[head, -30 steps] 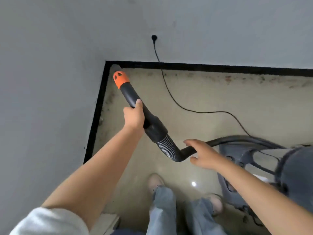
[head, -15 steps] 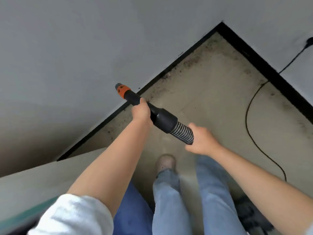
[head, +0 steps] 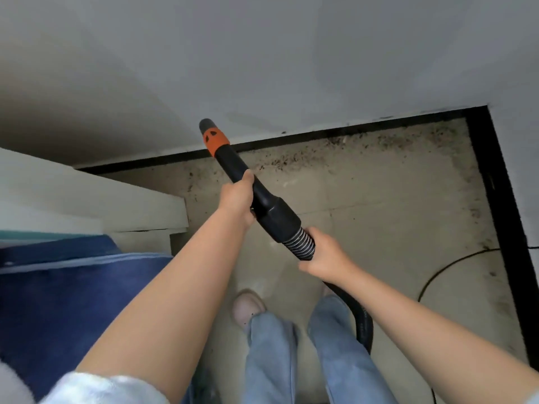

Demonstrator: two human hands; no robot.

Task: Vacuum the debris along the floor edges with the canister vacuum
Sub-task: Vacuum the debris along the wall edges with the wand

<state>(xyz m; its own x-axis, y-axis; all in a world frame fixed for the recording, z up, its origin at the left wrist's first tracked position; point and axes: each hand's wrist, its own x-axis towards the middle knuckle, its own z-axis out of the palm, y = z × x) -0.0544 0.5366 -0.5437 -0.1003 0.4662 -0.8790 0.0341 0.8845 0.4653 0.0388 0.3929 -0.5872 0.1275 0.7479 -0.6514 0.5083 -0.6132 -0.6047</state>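
Both hands were closed on the vacuum's business end in the head view: the left hand [head: 236,199] wrapped round the rigid black wand [head: 248,182] just above its thick collar, and the right hand [head: 326,258] curled about the ribbed hose [head: 302,246] where it left that collar, toward 4 o'clock of the left. That split probably let the forward hand aim while the rear one took the hose's weight and fed slack. From the left hand the wand ran toward 11 o'clock, its orange-banded nozzle [head: 214,137] pointed at the black skirting [head: 320,135] along the wall's foot; whether the tip touched the floor could not be told. Dark debris [head: 294,158] lay strewn along that edge at about 2 o'clock of the nozzle, thickening toward the corner, so most of the strip looked unswept. A power cord [head: 437,269] curved over the floor at 3 o'clock, near the right-hand skirting. At 9 o'clock stood a pale ledge [head: 87,199] with blue fabric [head: 73,301] below it, which likely crowded the wand on that side.
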